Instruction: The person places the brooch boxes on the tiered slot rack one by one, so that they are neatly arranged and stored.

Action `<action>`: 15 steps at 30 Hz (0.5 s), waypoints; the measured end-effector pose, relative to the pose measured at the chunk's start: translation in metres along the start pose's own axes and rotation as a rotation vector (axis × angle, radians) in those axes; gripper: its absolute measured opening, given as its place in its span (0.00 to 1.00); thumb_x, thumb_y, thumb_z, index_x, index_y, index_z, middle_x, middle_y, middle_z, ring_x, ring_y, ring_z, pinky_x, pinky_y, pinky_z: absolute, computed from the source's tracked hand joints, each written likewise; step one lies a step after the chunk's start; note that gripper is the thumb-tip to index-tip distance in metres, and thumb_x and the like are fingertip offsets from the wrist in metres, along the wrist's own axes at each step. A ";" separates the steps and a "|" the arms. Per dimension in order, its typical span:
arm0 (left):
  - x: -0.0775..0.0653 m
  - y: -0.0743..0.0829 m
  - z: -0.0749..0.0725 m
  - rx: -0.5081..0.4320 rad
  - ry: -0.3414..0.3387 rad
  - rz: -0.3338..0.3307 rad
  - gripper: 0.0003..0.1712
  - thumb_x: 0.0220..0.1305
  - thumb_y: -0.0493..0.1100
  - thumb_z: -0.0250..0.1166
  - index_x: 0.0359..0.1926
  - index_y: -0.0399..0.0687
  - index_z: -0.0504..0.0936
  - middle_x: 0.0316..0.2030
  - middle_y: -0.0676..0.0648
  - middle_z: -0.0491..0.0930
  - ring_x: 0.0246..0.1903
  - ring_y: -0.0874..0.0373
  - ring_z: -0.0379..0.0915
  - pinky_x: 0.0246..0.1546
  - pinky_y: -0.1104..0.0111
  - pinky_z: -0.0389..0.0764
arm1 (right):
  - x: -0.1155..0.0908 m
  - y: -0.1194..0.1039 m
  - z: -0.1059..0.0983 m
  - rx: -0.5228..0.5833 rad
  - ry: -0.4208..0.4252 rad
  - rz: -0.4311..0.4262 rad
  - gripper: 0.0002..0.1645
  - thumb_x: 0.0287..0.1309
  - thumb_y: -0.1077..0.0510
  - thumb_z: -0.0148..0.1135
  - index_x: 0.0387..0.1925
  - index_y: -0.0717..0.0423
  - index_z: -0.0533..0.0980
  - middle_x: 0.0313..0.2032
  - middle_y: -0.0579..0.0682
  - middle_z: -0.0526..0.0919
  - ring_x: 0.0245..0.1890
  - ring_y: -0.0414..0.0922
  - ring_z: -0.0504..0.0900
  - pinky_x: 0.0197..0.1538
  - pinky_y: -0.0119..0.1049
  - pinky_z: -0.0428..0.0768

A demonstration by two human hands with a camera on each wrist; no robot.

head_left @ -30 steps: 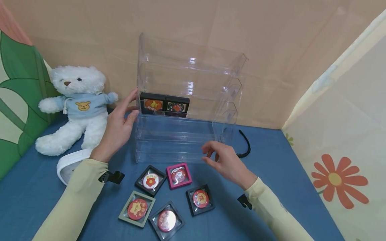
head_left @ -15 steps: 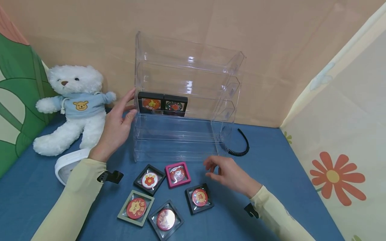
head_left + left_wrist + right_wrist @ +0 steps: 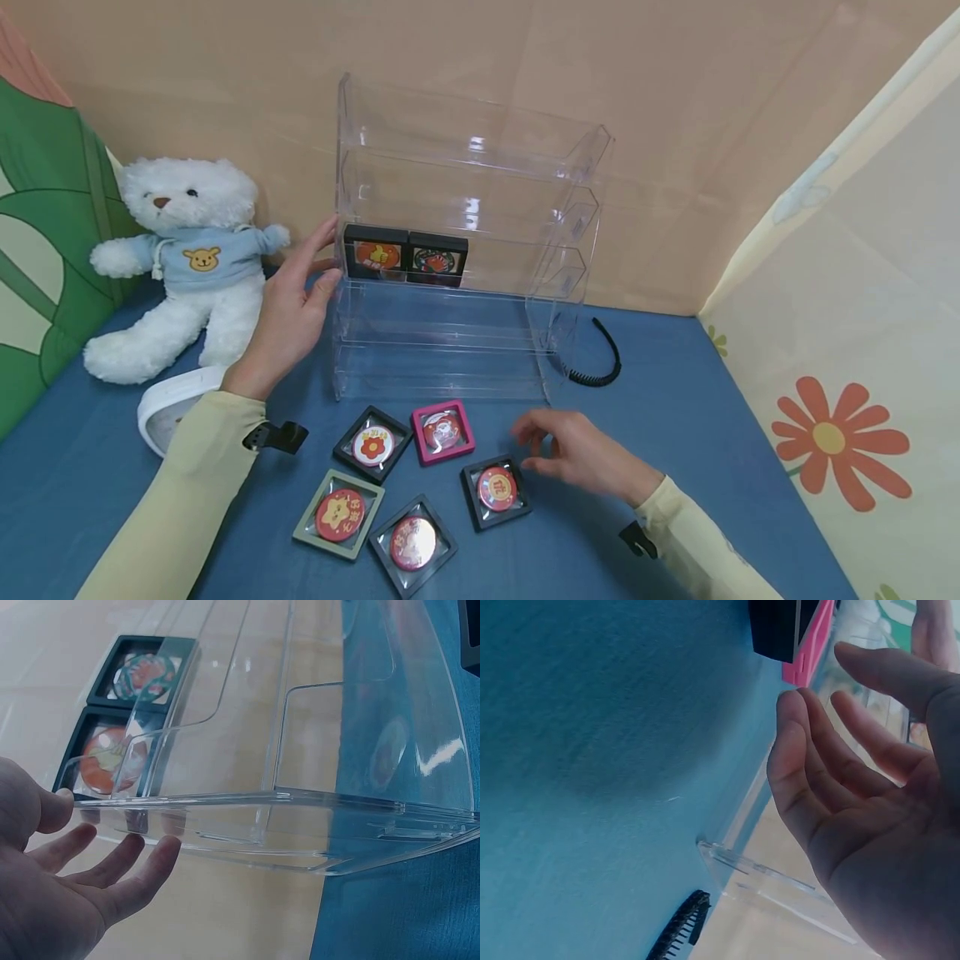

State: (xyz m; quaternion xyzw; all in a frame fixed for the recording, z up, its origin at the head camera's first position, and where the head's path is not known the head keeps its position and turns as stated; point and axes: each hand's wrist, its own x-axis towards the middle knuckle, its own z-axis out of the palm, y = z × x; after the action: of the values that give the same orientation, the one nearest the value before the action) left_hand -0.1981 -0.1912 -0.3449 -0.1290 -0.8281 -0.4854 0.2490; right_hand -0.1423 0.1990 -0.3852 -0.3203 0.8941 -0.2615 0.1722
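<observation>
Teddy: white, blue top
L hand: fingers apart, touching L side of clear rack
Loose framed badges: 5 on blue cloth, in front of rack
Rack: 2 blk-framed badges on a shelf, L end
R hand: thumb & fingers apart, just beside blk-framed red badge
Blk toothed band: nr rack's R end

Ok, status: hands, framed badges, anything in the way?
Left hand at left side of clear rack. Right hand empty, beside rightmost black-framed badge. Two badges racked, five on blue cloth. No obstruction seen.
</observation>
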 end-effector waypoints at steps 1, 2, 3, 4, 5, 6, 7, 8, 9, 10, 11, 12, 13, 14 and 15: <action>0.000 0.000 0.000 0.001 0.001 0.002 0.38 0.77 0.33 0.53 0.79 0.68 0.56 0.73 0.46 0.63 0.61 0.36 0.72 0.53 0.38 0.76 | -0.001 0.001 0.000 0.003 -0.007 0.005 0.20 0.60 0.58 0.72 0.53 0.52 0.79 0.44 0.42 0.82 0.40 0.38 0.79 0.38 0.33 0.81; 0.001 0.000 0.000 0.003 0.001 0.002 0.38 0.77 0.33 0.53 0.79 0.68 0.56 0.73 0.46 0.63 0.61 0.36 0.72 0.53 0.39 0.76 | -0.002 0.001 0.001 0.005 -0.015 0.010 0.20 0.60 0.58 0.73 0.54 0.52 0.79 0.44 0.41 0.82 0.40 0.38 0.79 0.37 0.33 0.81; 0.001 0.000 0.000 0.003 0.002 0.002 0.38 0.77 0.33 0.53 0.79 0.68 0.56 0.73 0.46 0.63 0.61 0.36 0.72 0.53 0.38 0.76 | -0.003 0.001 0.001 0.007 -0.024 0.014 0.21 0.60 0.58 0.73 0.54 0.52 0.79 0.44 0.41 0.82 0.39 0.39 0.79 0.36 0.33 0.81; 0.001 0.000 0.000 0.004 0.002 0.002 0.38 0.77 0.33 0.53 0.79 0.68 0.56 0.73 0.46 0.63 0.61 0.36 0.72 0.53 0.38 0.76 | -0.004 0.002 0.001 0.013 -0.034 0.018 0.21 0.60 0.58 0.73 0.54 0.52 0.79 0.44 0.41 0.82 0.39 0.40 0.79 0.35 0.33 0.81; 0.001 0.000 0.000 0.004 0.002 0.002 0.38 0.77 0.33 0.53 0.79 0.69 0.56 0.73 0.46 0.63 0.61 0.36 0.72 0.53 0.38 0.75 | -0.005 0.002 0.001 0.019 -0.045 0.023 0.21 0.59 0.58 0.73 0.54 0.52 0.79 0.44 0.41 0.81 0.39 0.40 0.79 0.35 0.33 0.81; 0.001 -0.001 0.000 0.004 0.002 0.001 0.38 0.77 0.33 0.53 0.79 0.69 0.56 0.73 0.47 0.63 0.61 0.36 0.72 0.54 0.38 0.75 | -0.006 0.003 0.002 0.024 -0.054 0.029 0.22 0.59 0.58 0.73 0.55 0.52 0.78 0.44 0.41 0.81 0.39 0.41 0.79 0.34 0.33 0.81; 0.001 -0.001 0.000 0.005 0.001 0.001 0.39 0.77 0.33 0.53 0.79 0.69 0.56 0.73 0.47 0.63 0.61 0.36 0.72 0.54 0.38 0.75 | -0.007 0.003 0.002 0.032 -0.063 0.037 0.23 0.59 0.58 0.73 0.55 0.51 0.78 0.44 0.41 0.81 0.38 0.41 0.79 0.33 0.33 0.81; 0.001 0.000 0.000 0.004 0.001 0.001 0.39 0.77 0.33 0.53 0.79 0.69 0.56 0.73 0.47 0.63 0.61 0.36 0.72 0.54 0.38 0.75 | -0.008 0.003 0.002 0.038 -0.073 0.045 0.23 0.59 0.58 0.74 0.55 0.51 0.78 0.43 0.41 0.81 0.38 0.42 0.79 0.33 0.33 0.81; 0.001 0.000 0.000 0.004 0.001 0.001 0.39 0.77 0.33 0.53 0.79 0.69 0.56 0.73 0.47 0.63 0.61 0.36 0.72 0.54 0.38 0.75 | -0.009 0.004 0.002 0.043 -0.082 0.053 0.24 0.58 0.58 0.74 0.56 0.50 0.78 0.43 0.41 0.80 0.37 0.42 0.79 0.33 0.33 0.81; 0.001 0.000 0.000 0.004 0.001 0.001 0.39 0.77 0.33 0.53 0.79 0.69 0.56 0.73 0.47 0.63 0.61 0.36 0.72 0.53 0.38 0.75 | -0.010 0.005 0.003 0.045 -0.090 0.061 0.25 0.58 0.57 0.74 0.57 0.50 0.77 0.43 0.41 0.80 0.37 0.42 0.78 0.32 0.33 0.81; 0.001 0.000 0.000 0.004 0.000 0.001 0.39 0.77 0.33 0.53 0.79 0.69 0.56 0.73 0.46 0.63 0.61 0.36 0.72 0.54 0.38 0.75 | -0.011 0.006 0.003 0.046 -0.097 0.066 0.26 0.58 0.57 0.74 0.58 0.49 0.77 0.43 0.40 0.80 0.37 0.42 0.78 0.32 0.33 0.81; 0.001 0.000 0.000 0.005 0.001 0.001 0.39 0.77 0.33 0.53 0.79 0.69 0.56 0.73 0.46 0.63 0.61 0.36 0.72 0.53 0.38 0.75 | -0.011 0.007 0.004 0.046 -0.102 0.071 0.28 0.57 0.56 0.75 0.58 0.48 0.76 0.44 0.40 0.80 0.37 0.42 0.78 0.32 0.34 0.80; 0.001 0.000 0.000 0.005 0.001 0.001 0.39 0.77 0.33 0.53 0.79 0.69 0.56 0.73 0.46 0.63 0.61 0.36 0.72 0.53 0.38 0.75 | -0.012 0.008 0.004 0.047 -0.106 0.074 0.29 0.57 0.56 0.75 0.59 0.48 0.75 0.45 0.40 0.79 0.38 0.41 0.78 0.32 0.34 0.80; 0.001 -0.001 0.000 0.005 0.001 0.001 0.39 0.77 0.33 0.53 0.79 0.69 0.56 0.73 0.46 0.63 0.61 0.36 0.72 0.53 0.38 0.75 | -0.013 0.009 0.004 0.046 -0.111 0.077 0.30 0.56 0.55 0.76 0.60 0.47 0.75 0.46 0.40 0.79 0.38 0.41 0.78 0.33 0.34 0.80; 0.001 -0.001 0.000 0.005 0.000 0.001 0.39 0.77 0.33 0.53 0.79 0.69 0.56 0.73 0.46 0.63 0.61 0.36 0.72 0.54 0.38 0.75 | -0.014 0.010 0.004 0.047 -0.116 0.079 0.32 0.56 0.54 0.76 0.61 0.47 0.74 0.47 0.40 0.79 0.39 0.40 0.78 0.33 0.34 0.80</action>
State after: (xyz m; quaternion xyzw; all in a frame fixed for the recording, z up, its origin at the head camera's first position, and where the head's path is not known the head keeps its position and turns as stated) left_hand -0.1991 -0.1913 -0.3453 -0.1289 -0.8291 -0.4833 0.2498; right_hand -0.1347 0.2132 -0.3925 -0.2951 0.8883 -0.2563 0.2412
